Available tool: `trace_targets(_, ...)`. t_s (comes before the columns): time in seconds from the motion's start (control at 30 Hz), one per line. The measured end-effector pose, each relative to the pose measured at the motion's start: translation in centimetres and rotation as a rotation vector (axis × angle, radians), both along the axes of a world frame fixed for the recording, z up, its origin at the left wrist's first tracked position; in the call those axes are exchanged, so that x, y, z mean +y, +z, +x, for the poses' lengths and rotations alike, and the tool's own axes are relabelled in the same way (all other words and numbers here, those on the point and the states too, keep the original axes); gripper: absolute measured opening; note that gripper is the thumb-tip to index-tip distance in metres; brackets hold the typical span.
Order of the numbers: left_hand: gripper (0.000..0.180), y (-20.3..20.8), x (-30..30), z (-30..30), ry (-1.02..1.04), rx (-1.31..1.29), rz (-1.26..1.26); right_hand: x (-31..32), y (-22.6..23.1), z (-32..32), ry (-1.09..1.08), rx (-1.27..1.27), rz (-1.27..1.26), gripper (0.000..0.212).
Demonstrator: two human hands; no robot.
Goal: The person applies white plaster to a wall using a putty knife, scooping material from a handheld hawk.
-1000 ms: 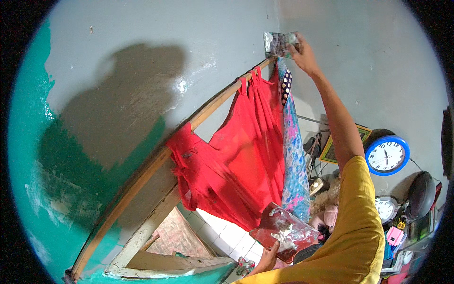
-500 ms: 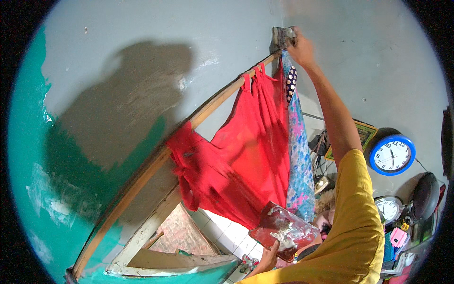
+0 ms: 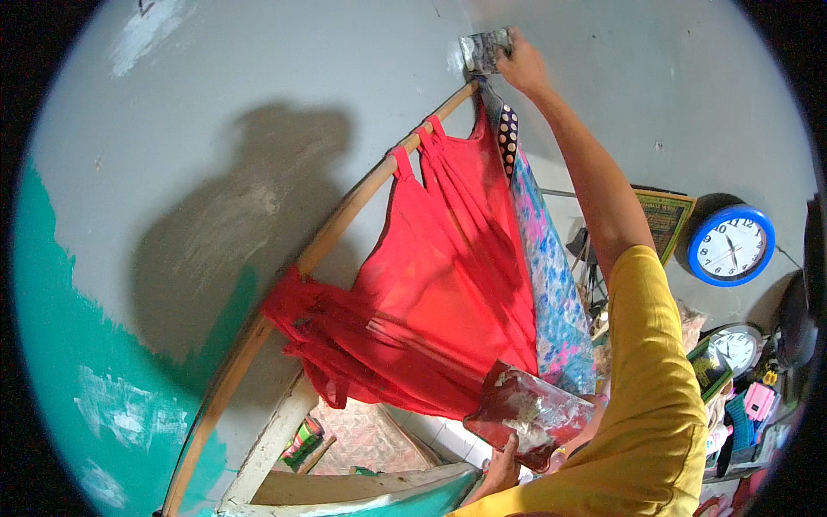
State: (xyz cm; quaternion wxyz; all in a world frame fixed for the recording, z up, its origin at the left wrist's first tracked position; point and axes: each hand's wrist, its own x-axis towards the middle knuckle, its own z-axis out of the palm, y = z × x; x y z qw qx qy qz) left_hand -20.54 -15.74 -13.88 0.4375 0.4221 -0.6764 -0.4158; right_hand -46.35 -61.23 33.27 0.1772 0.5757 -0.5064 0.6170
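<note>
My right hand is closed on the right end of a flat scraper, up at the grey wall just above the wooden rail's far end. Looks light, stiff; grip that end. My left hand, low, grips the red-brown board by its near edge: probably light, rigid, slick under the white paste. Right arm raised, slightly bent.

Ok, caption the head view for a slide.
Right hand holds a scraper at the grey wall, above a red cloth; left hand holds a smeared red board.
</note>
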Motion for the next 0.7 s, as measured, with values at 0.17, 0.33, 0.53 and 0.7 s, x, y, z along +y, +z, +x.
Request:
trace_targets(0.17,0.035,5.4,-0.2,-1.0,0.093,-0.197,-0.186,0.6,-0.3,1.4,0.037,0.028,-0.073,0.043)
trace_targets(0.33,0.039,2.6,-1.0,-1.6,0.078,0.52,0.796,0.9,-1.6,1.2,0.177,0.093,-0.245,0.039)
trace_targets(0.53,0.042,6.9,-0.9,-2.9,0.134,0.683,0.833,1.1,-1.2,0.0,0.208,-0.112,-0.221,0.025)
trace_targets(0.7,0.042,8.8,-1.4,-3.2,0.151,0.626,0.803,-0.7,0.0,0.0,0.105,-0.076,-0.109,0.026)
